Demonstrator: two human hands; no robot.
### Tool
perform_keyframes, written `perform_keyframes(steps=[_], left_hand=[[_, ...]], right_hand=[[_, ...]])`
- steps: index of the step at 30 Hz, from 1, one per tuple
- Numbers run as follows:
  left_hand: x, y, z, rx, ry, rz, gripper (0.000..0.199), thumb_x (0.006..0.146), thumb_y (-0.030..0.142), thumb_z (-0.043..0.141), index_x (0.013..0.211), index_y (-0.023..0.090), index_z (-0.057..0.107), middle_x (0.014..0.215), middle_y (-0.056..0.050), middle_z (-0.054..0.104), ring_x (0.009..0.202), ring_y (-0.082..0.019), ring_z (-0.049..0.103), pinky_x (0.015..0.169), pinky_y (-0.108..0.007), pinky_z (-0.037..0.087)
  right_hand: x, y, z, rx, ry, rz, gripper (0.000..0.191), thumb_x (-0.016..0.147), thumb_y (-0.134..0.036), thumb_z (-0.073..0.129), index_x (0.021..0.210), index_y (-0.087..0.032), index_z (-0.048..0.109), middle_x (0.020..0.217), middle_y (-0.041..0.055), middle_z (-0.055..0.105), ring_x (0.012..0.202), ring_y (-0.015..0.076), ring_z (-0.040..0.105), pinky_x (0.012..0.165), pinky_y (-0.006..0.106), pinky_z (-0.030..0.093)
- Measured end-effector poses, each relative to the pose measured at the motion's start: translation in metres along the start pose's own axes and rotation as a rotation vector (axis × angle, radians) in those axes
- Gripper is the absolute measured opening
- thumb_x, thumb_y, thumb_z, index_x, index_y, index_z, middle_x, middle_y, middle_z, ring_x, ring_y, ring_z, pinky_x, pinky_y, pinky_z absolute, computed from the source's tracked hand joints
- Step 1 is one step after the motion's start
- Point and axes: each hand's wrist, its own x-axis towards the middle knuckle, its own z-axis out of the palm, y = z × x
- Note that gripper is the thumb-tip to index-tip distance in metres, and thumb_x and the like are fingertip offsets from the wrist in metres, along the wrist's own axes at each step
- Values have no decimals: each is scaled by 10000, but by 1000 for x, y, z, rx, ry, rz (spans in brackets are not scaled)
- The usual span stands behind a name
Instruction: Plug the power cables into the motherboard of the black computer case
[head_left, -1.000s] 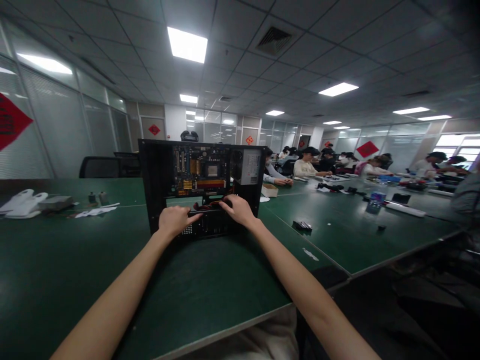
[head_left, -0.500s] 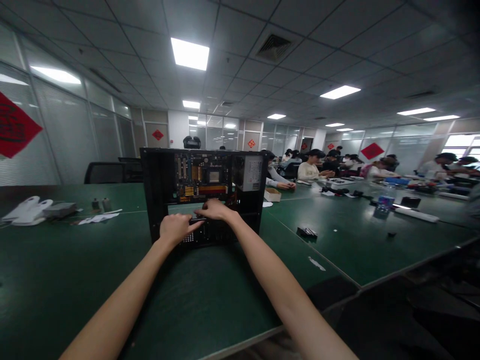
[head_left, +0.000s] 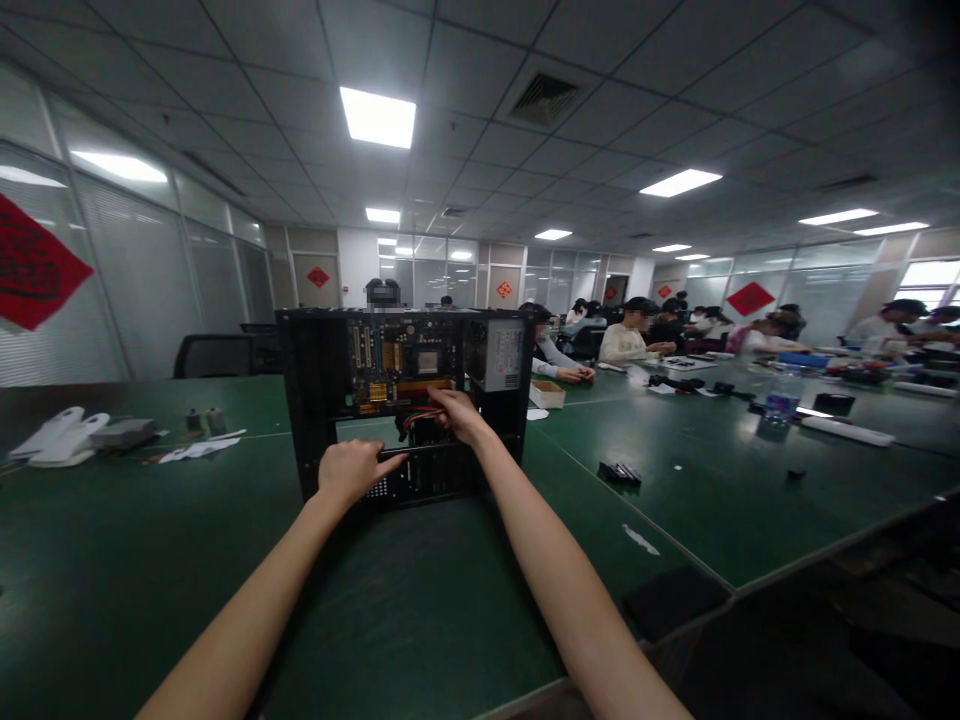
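Observation:
A black computer case (head_left: 300, 420) stands upright on the green table, its open side facing me. Inside it are a motherboard (head_left: 401, 350) with red-orange memory slots and a grey power supply (head_left: 504, 355) at the upper right. My left hand (head_left: 349, 472) is closed over the crossbar low in the case, thumb stretched along the bar. Below the motherboard, my right hand (head_left: 459, 415) pinches a bundle of coloured cables (head_left: 418, 420). Its fingertips are partly hidden among the wires, close to the memory slots.
On the left lie a white plastic bag (head_left: 60, 440), a grey box (head_left: 124, 434) and papers. To the right are a small open box (head_left: 547, 394), a black part (head_left: 619, 474), a plastic bottle (head_left: 782, 398) and a white tube. Several people sit at the tables beyond.
My right hand has moved right and slightly up from the crossbar, and the coloured cables now show beside its fingers. My left hand keeps its place on the bar.

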Motion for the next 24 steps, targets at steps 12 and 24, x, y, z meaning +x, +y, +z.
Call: perform_keyframes(steps=[12, 24], left_hand=[[10, -7, 3, -367, 97, -105, 729, 892, 714, 423, 1417, 208, 449, 980, -110, 756, 851, -310, 721, 699, -360, 507], [66, -6, 5, -715, 137, 1, 299, 812, 190, 638, 1091, 165, 743, 1114, -110, 751, 1123, -295, 664, 960, -349, 498]], right_hand=[[-5, 1, -2, -65, -231, -41, 415, 721, -380, 772, 1041, -140, 662, 743, 47, 731, 444, 54, 455, 390, 173, 202], [-15, 7, 14, -471, -349, -320, 333, 899, -333, 593, 1172, -147, 636, 946, 79, 752, 947, 205, 705, 919, 353, 514]])
